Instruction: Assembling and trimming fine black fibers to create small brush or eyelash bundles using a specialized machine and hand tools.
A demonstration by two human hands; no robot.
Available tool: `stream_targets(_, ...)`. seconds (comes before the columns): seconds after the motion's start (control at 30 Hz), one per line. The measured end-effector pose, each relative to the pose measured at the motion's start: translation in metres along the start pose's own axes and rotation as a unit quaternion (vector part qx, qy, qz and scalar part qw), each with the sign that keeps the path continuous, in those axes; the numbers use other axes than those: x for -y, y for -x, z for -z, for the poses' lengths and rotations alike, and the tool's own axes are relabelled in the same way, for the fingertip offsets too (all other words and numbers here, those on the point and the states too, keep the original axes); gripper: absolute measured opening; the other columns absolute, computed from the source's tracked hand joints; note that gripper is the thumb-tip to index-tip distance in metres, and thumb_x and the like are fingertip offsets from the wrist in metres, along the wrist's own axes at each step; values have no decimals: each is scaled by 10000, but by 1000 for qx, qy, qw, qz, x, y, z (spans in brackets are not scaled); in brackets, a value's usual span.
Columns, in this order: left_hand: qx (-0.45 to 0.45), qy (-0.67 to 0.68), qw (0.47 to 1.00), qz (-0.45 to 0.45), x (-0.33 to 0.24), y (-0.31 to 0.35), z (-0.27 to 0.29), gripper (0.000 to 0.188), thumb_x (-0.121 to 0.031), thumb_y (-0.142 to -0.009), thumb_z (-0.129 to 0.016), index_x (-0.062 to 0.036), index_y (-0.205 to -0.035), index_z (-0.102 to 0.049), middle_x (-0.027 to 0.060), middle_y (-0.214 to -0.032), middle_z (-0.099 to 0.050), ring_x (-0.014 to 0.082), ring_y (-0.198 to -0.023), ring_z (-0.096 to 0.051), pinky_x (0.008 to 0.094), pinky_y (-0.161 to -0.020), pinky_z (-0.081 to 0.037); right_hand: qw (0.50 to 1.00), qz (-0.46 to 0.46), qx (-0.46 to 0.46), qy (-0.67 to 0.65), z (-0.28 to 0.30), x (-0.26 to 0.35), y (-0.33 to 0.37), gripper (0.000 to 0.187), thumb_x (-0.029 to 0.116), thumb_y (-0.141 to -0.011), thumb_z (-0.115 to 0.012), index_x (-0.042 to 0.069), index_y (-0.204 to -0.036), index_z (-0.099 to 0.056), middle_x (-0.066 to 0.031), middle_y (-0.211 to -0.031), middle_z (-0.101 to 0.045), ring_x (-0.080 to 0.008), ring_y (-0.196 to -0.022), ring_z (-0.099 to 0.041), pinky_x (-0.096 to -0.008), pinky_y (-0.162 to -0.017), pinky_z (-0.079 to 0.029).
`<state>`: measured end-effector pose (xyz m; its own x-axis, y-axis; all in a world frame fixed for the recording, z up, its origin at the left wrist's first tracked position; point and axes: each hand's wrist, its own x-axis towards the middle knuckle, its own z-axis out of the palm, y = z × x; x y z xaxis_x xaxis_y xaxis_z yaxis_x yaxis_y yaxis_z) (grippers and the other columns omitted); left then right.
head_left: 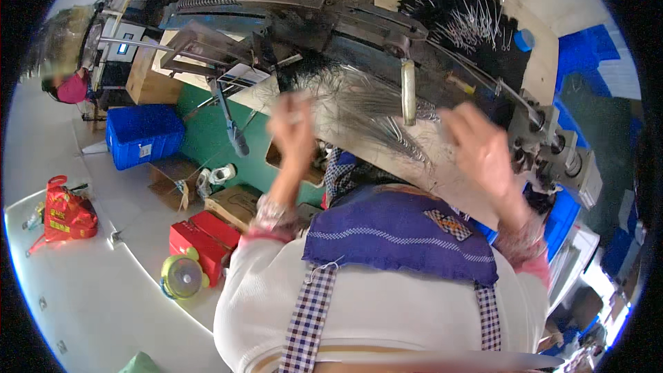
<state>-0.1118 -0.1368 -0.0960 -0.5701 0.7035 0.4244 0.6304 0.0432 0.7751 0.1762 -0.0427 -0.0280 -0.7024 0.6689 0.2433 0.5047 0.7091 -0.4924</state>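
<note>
My left hand (293, 124) is raised over the front edge of the wooden worktop (338, 121), beside the dark fibres. Motion smears its fingers, and anything in them cannot be made out. On the other side, my right hand (478, 150) hovers above the worktop, near a bundle of thin metal wires (400, 139); its fingers are blurred too. Between the hands lie loose dark bristles (338, 90) and the wires. Behind them runs a long dark metal machine (345, 24), with a pale upright handle (408, 93) hanging from it toward the worktop.
A heap of black brushes with looped wire stems (459, 17) lies at the back right, near a blue round cap (524, 40). Metal clamps (552, 148) stand right. At left are a blue crate (143, 135), a red box (204, 242) and a small fan (183, 276).
</note>
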Motion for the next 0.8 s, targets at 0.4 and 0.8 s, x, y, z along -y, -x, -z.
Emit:
stream_targets(0.4, -108, -141, 982, -67, 15, 17, 23, 355, -144, -888, -564, 41, -1188, -525, 189, -1181, -520, 243, -1075, -498, 357, -897, -422, 959, -194, 1, 207, -41, -71, -28, 348, 34, -755, -630, 82, -1075, -503, -100, -1094, -508, -325, -902, -609, -409, -714, -530)
stream_targets(0.8, 88, 266, 887, 368, 39, -62, -17, 421, -399, -933, -526, 0, -951, -660, 24, -608, -574, 83, -424, -447, 232, -377, -311, 984, -69, -114, 118, -36, -35, -12, 300, 41, -711, -641, 77, -994, -547, -78, -1009, -534, -286, -839, -610, -383, -677, -539)
